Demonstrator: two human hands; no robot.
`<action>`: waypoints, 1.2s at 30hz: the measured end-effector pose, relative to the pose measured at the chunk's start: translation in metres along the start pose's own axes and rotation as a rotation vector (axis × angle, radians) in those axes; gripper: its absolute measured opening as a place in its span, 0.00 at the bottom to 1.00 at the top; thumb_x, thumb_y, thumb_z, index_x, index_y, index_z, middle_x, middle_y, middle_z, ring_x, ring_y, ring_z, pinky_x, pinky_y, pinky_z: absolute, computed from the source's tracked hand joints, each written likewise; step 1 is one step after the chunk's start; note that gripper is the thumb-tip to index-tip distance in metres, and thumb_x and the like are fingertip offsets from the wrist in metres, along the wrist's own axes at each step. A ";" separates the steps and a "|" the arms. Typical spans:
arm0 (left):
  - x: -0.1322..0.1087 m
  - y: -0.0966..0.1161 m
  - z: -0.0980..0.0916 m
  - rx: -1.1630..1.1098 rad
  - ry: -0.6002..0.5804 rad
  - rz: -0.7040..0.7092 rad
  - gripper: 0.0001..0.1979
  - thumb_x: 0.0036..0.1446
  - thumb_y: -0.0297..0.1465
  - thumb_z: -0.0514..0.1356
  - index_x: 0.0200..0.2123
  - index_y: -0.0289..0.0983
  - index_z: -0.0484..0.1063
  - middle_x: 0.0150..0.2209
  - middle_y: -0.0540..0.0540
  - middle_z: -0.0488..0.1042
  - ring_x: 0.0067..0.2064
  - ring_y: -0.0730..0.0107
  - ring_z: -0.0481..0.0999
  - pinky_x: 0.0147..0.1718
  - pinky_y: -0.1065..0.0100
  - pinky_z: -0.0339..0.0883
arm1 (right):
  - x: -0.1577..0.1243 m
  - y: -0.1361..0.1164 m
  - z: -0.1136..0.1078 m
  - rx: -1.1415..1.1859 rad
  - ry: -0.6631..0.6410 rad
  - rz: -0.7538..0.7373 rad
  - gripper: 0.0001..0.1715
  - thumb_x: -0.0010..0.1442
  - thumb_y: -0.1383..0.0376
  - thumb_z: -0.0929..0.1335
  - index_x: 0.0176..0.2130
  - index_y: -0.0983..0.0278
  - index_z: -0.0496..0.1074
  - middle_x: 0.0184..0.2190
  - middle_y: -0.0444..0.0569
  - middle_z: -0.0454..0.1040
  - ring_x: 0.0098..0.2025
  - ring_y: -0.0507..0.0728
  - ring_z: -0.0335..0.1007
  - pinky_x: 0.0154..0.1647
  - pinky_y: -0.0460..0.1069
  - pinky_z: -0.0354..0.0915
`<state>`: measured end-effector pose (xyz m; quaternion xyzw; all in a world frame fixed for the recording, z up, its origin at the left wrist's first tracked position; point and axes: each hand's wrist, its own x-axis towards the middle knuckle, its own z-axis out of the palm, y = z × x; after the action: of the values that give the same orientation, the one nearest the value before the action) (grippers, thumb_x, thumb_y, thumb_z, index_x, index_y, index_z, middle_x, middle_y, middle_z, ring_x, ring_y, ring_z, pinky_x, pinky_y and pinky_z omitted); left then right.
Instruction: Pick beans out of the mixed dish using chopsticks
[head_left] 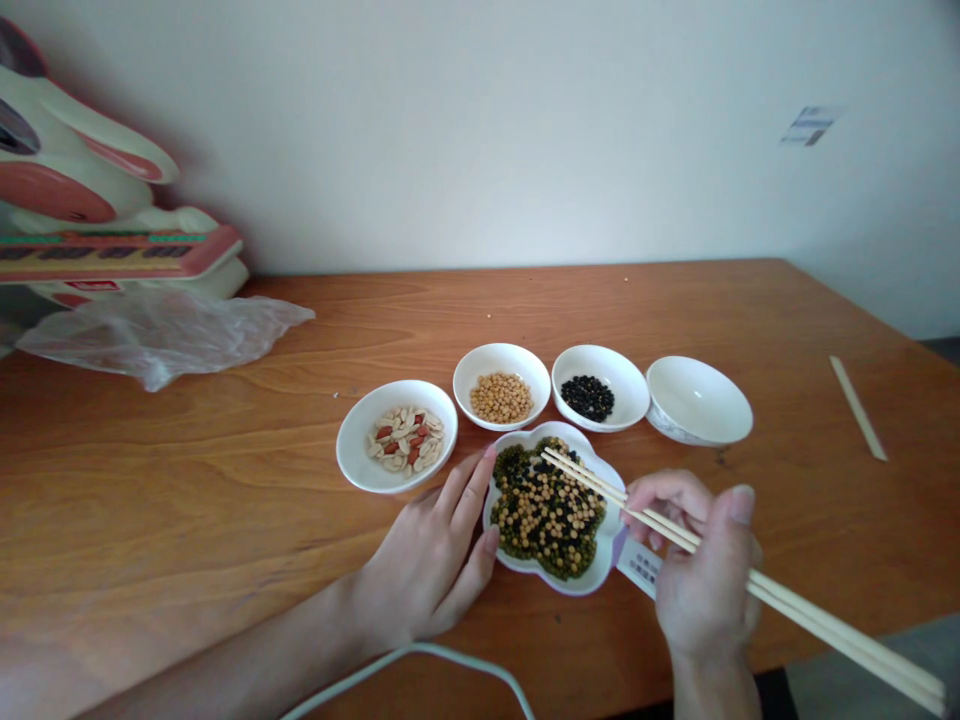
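A pair of wooden chopsticks (675, 537) rests in my right hand (709, 570), which is closed around them. Their tips reach into the upper part of a white flower-shaped dish (611, 465). Green, black and yellow beans (551, 505) lie mixed in that dish. My left hand (435, 545) holds the dish's left rim between fingers and thumb. Behind the dish stand a bowl of yellow beans (501, 397) and a bowl of black beans (589, 398). To the left is a bowl of peanuts (407, 440), and at the right a bare white bowl (699, 400).
A lone wooden stick (859, 408) lies at the table's right. Far left, a clear plastic bag (172, 330) sits before a toy keyboard (112, 255). A pale cable (450, 652) loops near the front edge. A label (639, 566) sticks out beside the dish.
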<state>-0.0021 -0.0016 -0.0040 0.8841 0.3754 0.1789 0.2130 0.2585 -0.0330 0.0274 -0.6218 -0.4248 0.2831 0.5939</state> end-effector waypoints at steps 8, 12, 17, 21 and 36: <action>0.002 0.002 -0.002 -0.009 0.015 0.009 0.40 0.76 0.35 0.49 0.80 0.38 0.29 0.76 0.29 0.55 0.73 0.44 0.66 0.67 0.44 0.71 | 0.000 0.015 -0.006 -0.082 -0.134 0.012 0.53 0.71 0.32 0.46 0.26 0.62 0.76 0.19 0.50 0.70 0.22 0.55 0.66 0.20 0.48 0.60; 0.001 0.001 -0.002 -0.019 0.011 0.011 0.40 0.76 0.35 0.49 0.80 0.38 0.29 0.77 0.29 0.54 0.74 0.44 0.64 0.67 0.45 0.71 | 0.000 0.014 -0.003 -0.130 -0.191 -0.010 0.53 0.72 0.33 0.46 0.27 0.61 0.76 0.20 0.49 0.69 0.23 0.55 0.67 0.21 0.48 0.61; 0.000 0.001 -0.001 -0.018 0.015 0.010 0.40 0.76 0.35 0.49 0.80 0.38 0.28 0.77 0.29 0.53 0.74 0.44 0.64 0.67 0.43 0.70 | 0.001 0.014 -0.001 -0.127 -0.199 -0.019 0.52 0.73 0.34 0.46 0.27 0.61 0.76 0.20 0.48 0.69 0.23 0.55 0.66 0.21 0.48 0.61; 0.002 0.002 -0.002 -0.013 0.014 0.015 0.40 0.77 0.35 0.49 0.80 0.38 0.27 0.77 0.29 0.53 0.74 0.44 0.64 0.68 0.43 0.70 | 0.000 0.012 0.000 -0.121 -0.218 -0.026 0.51 0.73 0.34 0.46 0.28 0.61 0.77 0.19 0.46 0.68 0.21 0.54 0.65 0.20 0.48 0.60; 0.001 0.001 -0.001 -0.020 0.020 0.015 0.40 0.76 0.36 0.49 0.80 0.38 0.29 0.77 0.30 0.54 0.74 0.43 0.64 0.67 0.44 0.70 | -0.002 0.007 0.002 -0.141 -0.179 -0.052 0.51 0.74 0.36 0.47 0.27 0.62 0.77 0.19 0.48 0.70 0.21 0.54 0.65 0.20 0.48 0.60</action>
<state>-0.0012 -0.0008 -0.0029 0.8828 0.3693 0.1931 0.2170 0.2578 -0.0332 0.0199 -0.6230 -0.5111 0.2913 0.5156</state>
